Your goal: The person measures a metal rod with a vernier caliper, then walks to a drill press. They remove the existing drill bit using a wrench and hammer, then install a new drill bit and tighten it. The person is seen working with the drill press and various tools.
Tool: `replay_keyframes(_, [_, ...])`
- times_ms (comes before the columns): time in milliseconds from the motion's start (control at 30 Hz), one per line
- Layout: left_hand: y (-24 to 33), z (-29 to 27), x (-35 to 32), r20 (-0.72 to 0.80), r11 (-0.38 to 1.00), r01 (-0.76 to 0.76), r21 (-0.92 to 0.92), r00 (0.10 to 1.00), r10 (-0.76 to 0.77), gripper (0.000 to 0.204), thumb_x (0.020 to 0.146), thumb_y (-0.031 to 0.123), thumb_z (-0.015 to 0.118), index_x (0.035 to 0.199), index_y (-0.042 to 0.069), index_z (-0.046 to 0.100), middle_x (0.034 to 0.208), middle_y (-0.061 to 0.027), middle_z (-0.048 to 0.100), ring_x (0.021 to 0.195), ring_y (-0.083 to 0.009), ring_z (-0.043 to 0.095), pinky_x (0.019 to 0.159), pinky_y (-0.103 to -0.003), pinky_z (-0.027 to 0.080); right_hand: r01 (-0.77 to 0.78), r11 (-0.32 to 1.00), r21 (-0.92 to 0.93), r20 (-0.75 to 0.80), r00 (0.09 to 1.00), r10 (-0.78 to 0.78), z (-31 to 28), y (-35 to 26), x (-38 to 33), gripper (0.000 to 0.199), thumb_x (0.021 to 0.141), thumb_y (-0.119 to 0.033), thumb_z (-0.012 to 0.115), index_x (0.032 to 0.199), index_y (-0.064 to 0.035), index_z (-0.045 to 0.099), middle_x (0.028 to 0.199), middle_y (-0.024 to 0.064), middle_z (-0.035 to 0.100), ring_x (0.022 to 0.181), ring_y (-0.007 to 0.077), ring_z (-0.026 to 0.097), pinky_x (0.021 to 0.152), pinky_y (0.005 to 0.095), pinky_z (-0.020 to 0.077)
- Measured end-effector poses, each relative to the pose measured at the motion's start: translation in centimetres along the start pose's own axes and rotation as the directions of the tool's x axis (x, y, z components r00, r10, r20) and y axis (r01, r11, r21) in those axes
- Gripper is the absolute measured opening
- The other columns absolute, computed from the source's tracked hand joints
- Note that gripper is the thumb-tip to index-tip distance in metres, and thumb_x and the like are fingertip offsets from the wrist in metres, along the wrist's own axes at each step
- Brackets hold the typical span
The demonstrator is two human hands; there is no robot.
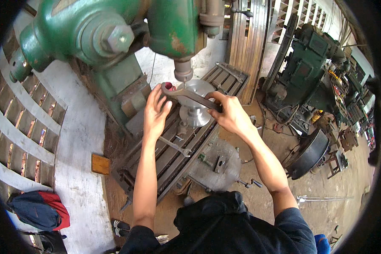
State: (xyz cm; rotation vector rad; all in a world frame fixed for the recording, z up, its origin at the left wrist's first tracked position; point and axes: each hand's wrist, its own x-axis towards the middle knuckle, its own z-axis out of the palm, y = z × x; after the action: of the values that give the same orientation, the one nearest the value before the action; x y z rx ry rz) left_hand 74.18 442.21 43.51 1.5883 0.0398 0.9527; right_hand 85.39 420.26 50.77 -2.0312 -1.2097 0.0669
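A large grey wrench (189,95) lies across a shiny round metal disc (195,111) clamped on the slotted machine table (165,156) of a green milling machine (114,46). My right hand (228,113) grips the wrench's handle end. My left hand (155,113) presses flat against the wrench's head end, fingers spread upward. The machine's spindle nose (183,70) hangs just above the disc. A smaller spanner (175,147) rests on the table below my left wrist.
A second green machine (305,72) stands at the right, with a dark wheel (309,154) leaning near it. A wooden block (100,164) sits left of the table. A red and blue bag (40,210) lies at lower left. Crank handles (247,183) stick out below.
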Motion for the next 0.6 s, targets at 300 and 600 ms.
replay_keyframes(300, [-2.1, 3.7, 4.1, -0.146, 0.996, -0.091, -0.023, 0.985, 0.087, 0.057, 0.093, 0.001, 0.061, 0.143, -0.005, 0.034, 0.146, -0.0237, 0.040, 0.136, -0.0295, 0.041, 0.115, -0.040, 0.033, 0.015, 1.000, -0.027, -0.052, 0.999, -0.017, -3.9, 1.5, 2.3, 0.040, 0.076, -0.007, 0.076, 0.114, 0.0002, 0.064, 0.094, 0.0237, 0.070, 0.091, 0.0343, 0.070, 0.081, 0.0405, 0.0519])
replay_keyframes(600, [-2.5, 4.9, 4.0, -0.203, 0.989, -0.068, 0.133, 0.975, 0.094, 0.047, 0.092, 0.004, 0.064, 0.134, -0.006, 0.045, 0.137, -0.0209, 0.051, 0.130, -0.0281, 0.049, 0.112, -0.040, 0.037, 0.086, 0.995, 0.044, 0.141, 0.986, -0.092, -8.5, 4.0, 6.6, 0.037, 0.073, -0.008, 0.077, 0.108, 0.0001, 0.069, 0.091, 0.0228, 0.070, 0.084, 0.0308, 0.070, 0.078, 0.0390, 0.0530])
